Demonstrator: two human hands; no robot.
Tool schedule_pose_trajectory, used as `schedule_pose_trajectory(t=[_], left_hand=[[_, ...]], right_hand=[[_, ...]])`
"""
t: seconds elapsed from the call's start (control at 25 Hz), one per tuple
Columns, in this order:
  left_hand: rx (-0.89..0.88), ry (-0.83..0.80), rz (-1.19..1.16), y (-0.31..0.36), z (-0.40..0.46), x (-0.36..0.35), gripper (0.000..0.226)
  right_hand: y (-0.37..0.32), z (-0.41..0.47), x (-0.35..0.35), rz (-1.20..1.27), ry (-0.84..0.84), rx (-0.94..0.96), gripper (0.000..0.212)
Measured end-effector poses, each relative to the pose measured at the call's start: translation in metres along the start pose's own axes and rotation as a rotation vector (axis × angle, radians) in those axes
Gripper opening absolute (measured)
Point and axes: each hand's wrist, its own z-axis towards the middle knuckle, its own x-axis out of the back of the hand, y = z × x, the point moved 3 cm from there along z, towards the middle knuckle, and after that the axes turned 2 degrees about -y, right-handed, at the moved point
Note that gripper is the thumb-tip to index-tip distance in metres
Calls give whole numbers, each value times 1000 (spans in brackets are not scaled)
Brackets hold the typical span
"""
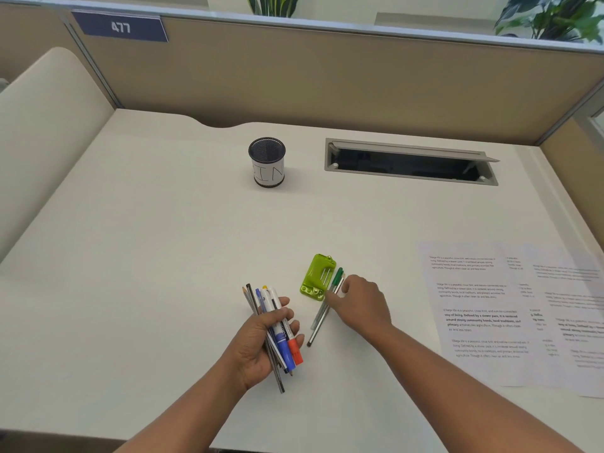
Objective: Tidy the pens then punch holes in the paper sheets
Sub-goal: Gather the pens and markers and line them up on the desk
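Note:
My left hand (261,341) is closed around a bundle of pens, pencils and markers (277,325), among them a blue-capped and a red-capped marker. My right hand (356,302) rests on two loose pens (322,317) lying on the desk, one with a green cap; its fingertips touch them just right of the green hole punch (317,276). A black mesh pen cup (267,161) with a white label stands upright and empty near the back middle of the desk. Several printed paper sheets (510,308) lie overlapped at the right.
An open cable tray slot (410,161) is set into the white desk (147,240) at the back right. Beige partition walls (327,76) close off the back and sides. A cream panel (39,125) leans at the left.

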Motion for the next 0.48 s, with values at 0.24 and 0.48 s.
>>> schedule_pose_trajectory(t=[0.24,0.48], left_hand=[[-10,29,-7,5,-5,4,52],[-18,30,-13,8,-7,1,52]], right_hand=[[-2,4,-11,-147,-105,-9,26],[17,1,4,-209,-122,-64,18]])
